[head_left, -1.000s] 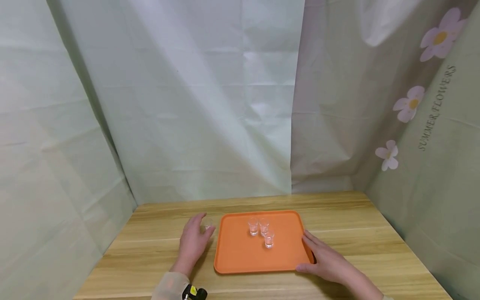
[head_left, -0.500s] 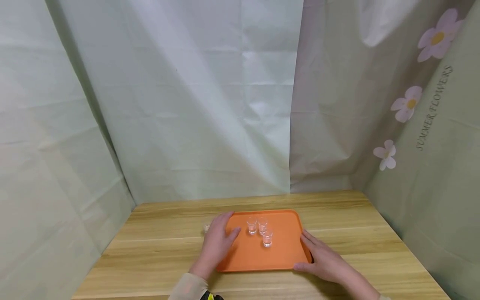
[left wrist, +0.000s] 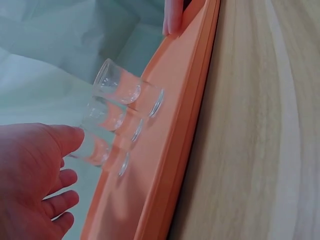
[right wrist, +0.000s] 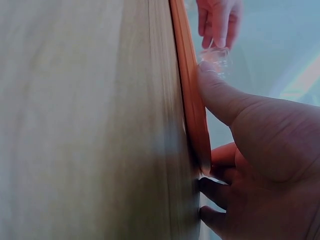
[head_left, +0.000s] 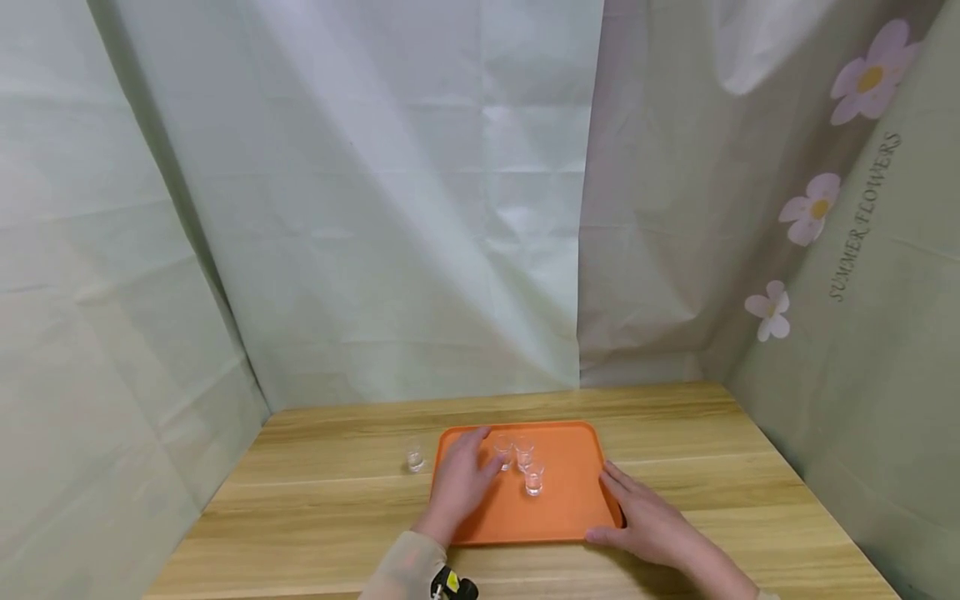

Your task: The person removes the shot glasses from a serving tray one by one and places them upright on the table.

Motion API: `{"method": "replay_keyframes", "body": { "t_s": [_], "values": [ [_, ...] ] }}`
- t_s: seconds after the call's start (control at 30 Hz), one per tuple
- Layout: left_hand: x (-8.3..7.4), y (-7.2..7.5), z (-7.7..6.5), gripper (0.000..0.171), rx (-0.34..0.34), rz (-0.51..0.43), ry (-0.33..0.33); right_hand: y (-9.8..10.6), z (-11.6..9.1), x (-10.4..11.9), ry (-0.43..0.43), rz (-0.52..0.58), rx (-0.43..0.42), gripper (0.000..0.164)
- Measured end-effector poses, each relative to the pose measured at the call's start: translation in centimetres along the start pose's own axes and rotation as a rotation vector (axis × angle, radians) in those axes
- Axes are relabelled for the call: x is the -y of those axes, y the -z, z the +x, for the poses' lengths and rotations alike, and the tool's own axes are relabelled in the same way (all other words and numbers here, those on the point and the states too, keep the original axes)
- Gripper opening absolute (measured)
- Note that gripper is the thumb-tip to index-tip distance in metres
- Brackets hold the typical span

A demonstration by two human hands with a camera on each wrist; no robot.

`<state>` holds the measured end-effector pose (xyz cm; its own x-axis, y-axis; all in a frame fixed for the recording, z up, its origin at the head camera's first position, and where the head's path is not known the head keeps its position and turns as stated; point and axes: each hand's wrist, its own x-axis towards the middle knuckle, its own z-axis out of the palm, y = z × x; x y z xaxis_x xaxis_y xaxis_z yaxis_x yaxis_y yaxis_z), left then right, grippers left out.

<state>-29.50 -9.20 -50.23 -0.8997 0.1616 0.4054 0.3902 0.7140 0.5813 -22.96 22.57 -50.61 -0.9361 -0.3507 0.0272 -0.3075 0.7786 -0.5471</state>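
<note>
An orange serving tray (head_left: 570,512) lies on the wooden table, bearing three small clear shot glasses, all upright. My left hand (head_left: 459,482) reaches over the tray's left part, its thumb and fingers spread apart beside the leftmost glass (left wrist: 96,150). From the left wrist view I cannot tell whether the thumb touches that glass. The middle glass (head_left: 524,457) and the front glass (head_left: 533,481) stand close by. My right hand (head_left: 651,523) holds the tray's near right corner, thumb along the front edge and fingers at the right side.
Another shot glass (head_left: 415,458) stands on the table (head_left: 322,500) left of the tray. Pale cloth (head_left: 420,250) hangs behind the table, with more on both sides; flowers are printed at the right.
My left hand has moved right, away from the glass on the table, to the glasses on the tray. That glass now stands uncovered. My right hand stays at the tray corner.
</note>
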Motion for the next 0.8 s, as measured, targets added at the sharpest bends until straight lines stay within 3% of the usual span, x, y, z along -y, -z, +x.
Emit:
{"method": "replay_keyframes", "body": {
  "t_s": [0.3, 0.8],
  "values": [
    [0.0, -0.9, 0.6, 0.052, 0.013, -0.011, 0.029, 0.1, 0.0, 0.2, -0.001, 0.01, 0.004, 0.109],
    [-0.2, -1.6, 0.7, 0.028, -0.011, 0.023, 0.046, 0.2, 0.0, 0.2, -0.019, 0.023, 0.02, 0.108]
  ]
}}
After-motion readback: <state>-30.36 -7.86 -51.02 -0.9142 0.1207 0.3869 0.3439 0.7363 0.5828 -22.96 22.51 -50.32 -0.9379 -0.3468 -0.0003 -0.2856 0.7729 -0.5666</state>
